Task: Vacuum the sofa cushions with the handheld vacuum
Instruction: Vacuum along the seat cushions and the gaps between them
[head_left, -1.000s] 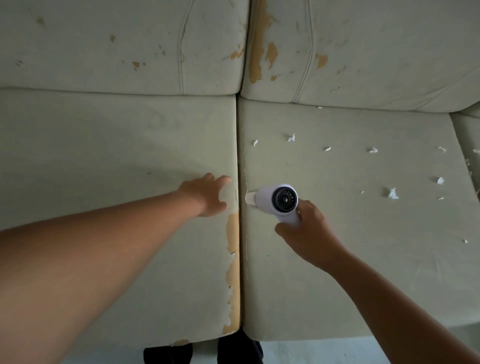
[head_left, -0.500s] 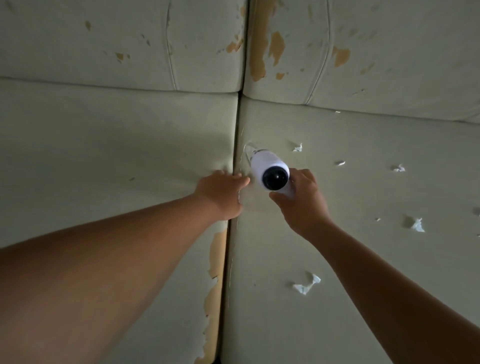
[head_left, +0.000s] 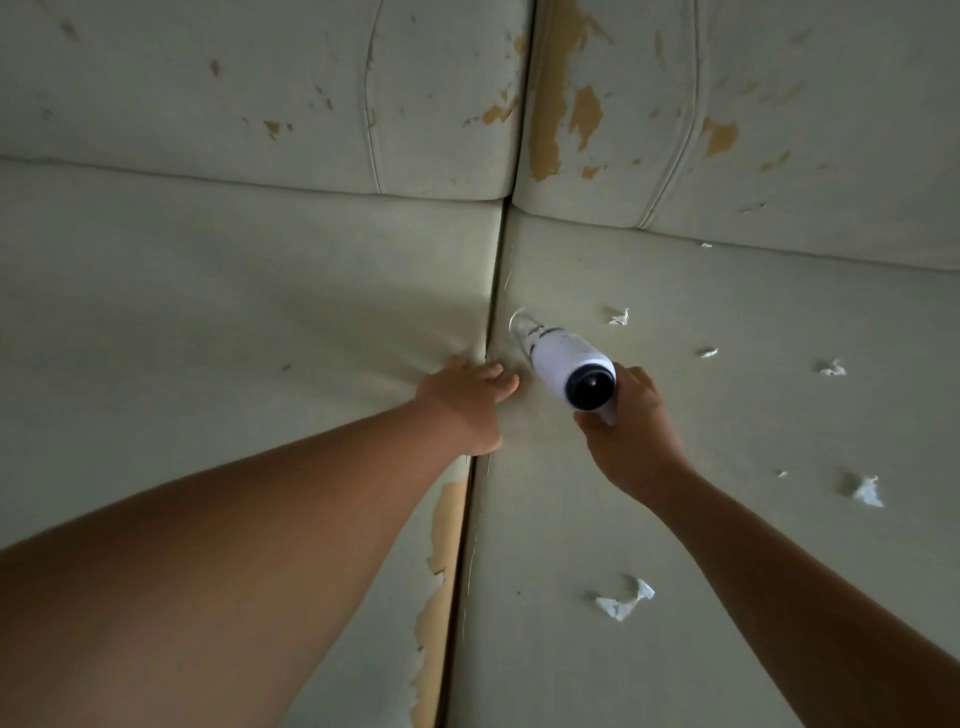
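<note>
A white handheld vacuum (head_left: 566, 365) with a dark round rear end points up and left, its clear nozzle on the right seat cushion (head_left: 727, 415) just beside the gap between the cushions. My right hand (head_left: 631, 434) grips its handle from below. My left hand (head_left: 465, 400) presses on the edge of the left seat cushion (head_left: 234, 322) at the gap, fingers reaching over it. Several white paper scraps (head_left: 623, 603) lie scattered on the right cushion.
The pale sofa's back cushions (head_left: 311, 93) rise behind the seats, with worn orange patches (head_left: 550, 93) where the cover has peeled. More peeling runs along the left cushion's edge (head_left: 441, 561) near me.
The view has come closer to the sofa. The vacuum has moved further back along the gap, then slightly right. My left hand followed it along the cushion edge.
</note>
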